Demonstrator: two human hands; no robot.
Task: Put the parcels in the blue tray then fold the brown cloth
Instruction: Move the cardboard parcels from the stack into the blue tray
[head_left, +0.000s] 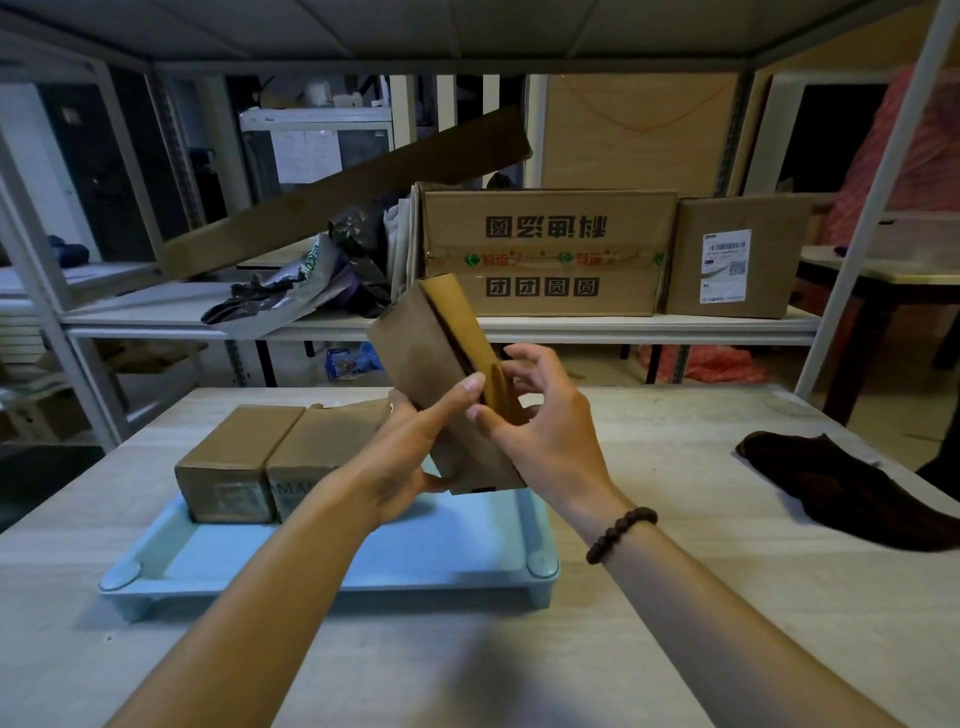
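At the centre of the frame both hands hold a brown paper-wrapped parcel with a yellow tape strip (441, 374) tilted above the far right part of the pale blue plastic tray (332, 577). The left hand (415, 447) has a firm grip on the parcel's lower end, thumb laid across its face; the right hand (540, 431) pinches its right edge near the tape. Two brown taped cardboard parcels (275, 457) already sit side by side in the tray's far left part, touching each other. The dark brown crumpled cloth (852, 488) lies at the right edge of the frame on the pale wooden table (675, 457), well apart from the tray. To do this step well, I judge the parcel should be lowered flat into the bare tray floor just beside the two parcels, kept inside the rim, with both hands letting go only once it rests steadily.
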